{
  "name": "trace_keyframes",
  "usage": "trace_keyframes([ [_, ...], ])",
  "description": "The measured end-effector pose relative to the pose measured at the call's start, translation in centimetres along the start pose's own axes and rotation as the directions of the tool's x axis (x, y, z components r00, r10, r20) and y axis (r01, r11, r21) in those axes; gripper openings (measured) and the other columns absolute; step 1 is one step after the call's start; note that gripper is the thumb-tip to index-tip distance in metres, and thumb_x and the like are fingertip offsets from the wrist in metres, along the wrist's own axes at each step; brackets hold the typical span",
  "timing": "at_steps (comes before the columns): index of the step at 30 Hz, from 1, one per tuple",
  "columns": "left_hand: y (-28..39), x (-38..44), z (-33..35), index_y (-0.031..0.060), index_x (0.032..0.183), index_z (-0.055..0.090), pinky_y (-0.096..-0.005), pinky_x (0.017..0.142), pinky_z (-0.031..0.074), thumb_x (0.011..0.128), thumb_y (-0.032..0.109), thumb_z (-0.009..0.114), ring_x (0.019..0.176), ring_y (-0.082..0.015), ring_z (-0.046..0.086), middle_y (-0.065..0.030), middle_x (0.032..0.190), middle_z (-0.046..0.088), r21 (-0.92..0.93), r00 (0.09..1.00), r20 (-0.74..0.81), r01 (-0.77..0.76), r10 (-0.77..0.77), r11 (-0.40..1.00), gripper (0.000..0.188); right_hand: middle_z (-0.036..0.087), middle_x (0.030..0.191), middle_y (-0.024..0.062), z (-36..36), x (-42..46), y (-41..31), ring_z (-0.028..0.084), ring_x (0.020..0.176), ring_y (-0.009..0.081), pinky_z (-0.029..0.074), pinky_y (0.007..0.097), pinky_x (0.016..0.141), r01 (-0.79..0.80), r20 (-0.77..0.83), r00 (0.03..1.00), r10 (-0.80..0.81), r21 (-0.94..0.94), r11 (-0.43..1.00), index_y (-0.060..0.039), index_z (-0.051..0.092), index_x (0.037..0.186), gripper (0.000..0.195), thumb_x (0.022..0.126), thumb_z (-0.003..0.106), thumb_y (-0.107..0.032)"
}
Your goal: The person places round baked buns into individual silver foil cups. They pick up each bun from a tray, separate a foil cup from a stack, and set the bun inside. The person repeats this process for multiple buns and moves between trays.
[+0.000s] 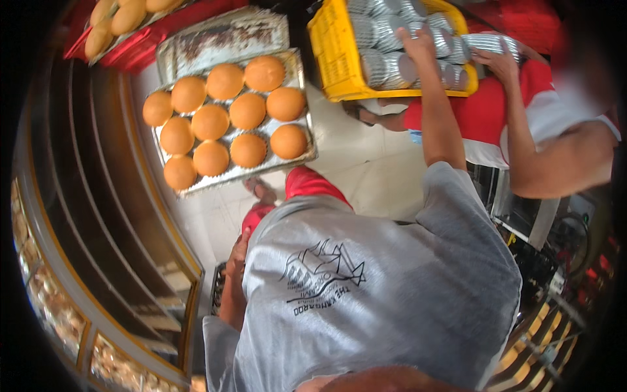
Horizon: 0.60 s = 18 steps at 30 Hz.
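Observation:
My right hand point(419, 45) reaches into a yellow plastic crate point(338, 54) and grips a silvery fluted stack, seemingly nested baking cups; its far end is partly hidden. More silvery stacks point(389, 32) lie around it, some showing round flat ends. My left hand point(239, 250) is low beside my red shorts, near the thigh, its fingers mostly hidden and nothing visible in it. Ahead of me, left of the crate, a metal baking tray point(240, 172) bears several round golden-brown buns point(210, 122) in fluted cups.
A co-worker's hand point(499, 61) holds a silvery stack at the crate's right side. A worn, stained tray point(225, 41) lies behind the bun tray. More bread point(130, 17) sits on a red crate at upper left. Shelving point(98, 196) stands left, a rack with bread point(534, 343) lower right.

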State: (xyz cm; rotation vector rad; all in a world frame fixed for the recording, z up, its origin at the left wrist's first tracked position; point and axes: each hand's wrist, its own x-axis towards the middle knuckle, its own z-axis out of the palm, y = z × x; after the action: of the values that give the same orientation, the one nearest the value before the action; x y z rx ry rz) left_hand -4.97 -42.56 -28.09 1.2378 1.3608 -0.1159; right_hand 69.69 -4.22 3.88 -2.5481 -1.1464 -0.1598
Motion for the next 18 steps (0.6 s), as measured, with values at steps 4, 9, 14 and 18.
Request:
trace_keyframes([
  [4, -5.5, -9.2, -0.8, -0.0059, 0.152, 0.038, -0.047, 0.078, 0.05, 0.104, 0.021, 0.049, 0.081, -0.036, 0.058, -0.0209, 0.09, 0.058, 0.5, 0.881, -0.131, -0.337, 0.454, 0.798, 0.056, 0.069, 0.122, 0.0238, 0.5, -0.1, 2.3, 0.062, 0.12, 0.0392, 0.047, 0.0445, 0.104, 0.174, -0.104, 0.979, -0.173, -0.001, 0.985, -0.0046, 0.07, 0.122, 0.066, 0.084, 0.074, -0.059],
  [9, 14.9, -6.0, -3.6, -0.0042, 0.148, 0.045, -0.0436, 0.105, 0.043, 0.104, 0.042, 0.05, 0.125, -0.039, 0.058, -0.0255, 0.133, 0.061, -0.232, 0.999, 0.034, 0.026, -0.019, 0.972, 0.064, 0.072, 0.116, 0.0135, -2.7, -6.2, -10.0, 0.067, 0.109, 0.0256, 0.053, 0.038, 0.094, 0.225, 0.032, 0.947, -0.319, 0.643, 0.732, -0.0074, 0.069, 0.123, 0.051, 0.087, 0.079, -0.042],
  [14, 31.8, -6.6, -8.8, 0.0035, 0.146, 0.053, -0.0393, 0.112, 0.039, 0.103, 0.043, 0.06, 0.142, -0.0268, 0.045, -0.016, 0.151, 0.052, -0.328, 0.888, -0.425, -0.332, 0.176, 0.884, 0.059, 0.056, 0.143, 0.018, 4.0, -18.2, -20.2, 0.052, 0.132, 0.0371, 0.046, 0.0453, 0.11, 0.681, 0.166, 0.557, -0.814, 0.471, 0.561, -0.0122, 0.055, 0.143, 0.068, 0.085, 0.079, -0.038],
  [18, 30.9, -6.0, -9.0, 0.0049, 0.142, 0.057, -0.0388, 0.109, 0.043, 0.098, 0.036, 0.068, 0.135, -0.0297, 0.052, -0.0161, 0.149, 0.052, -0.292, 0.869, -0.476, -0.3, 0.134, 0.908, 0.055, 0.047, 0.151, 0.0171, 7.3, -19.9, -23.8, 0.047, 0.135, 0.0409, 0.045, 0.0514, 0.11, 0.767, 0.413, 0.494, -0.765, 0.209, 0.607, -0.0127, 0.049, 0.148, 0.08, 0.081, 0.08, -0.043],
])
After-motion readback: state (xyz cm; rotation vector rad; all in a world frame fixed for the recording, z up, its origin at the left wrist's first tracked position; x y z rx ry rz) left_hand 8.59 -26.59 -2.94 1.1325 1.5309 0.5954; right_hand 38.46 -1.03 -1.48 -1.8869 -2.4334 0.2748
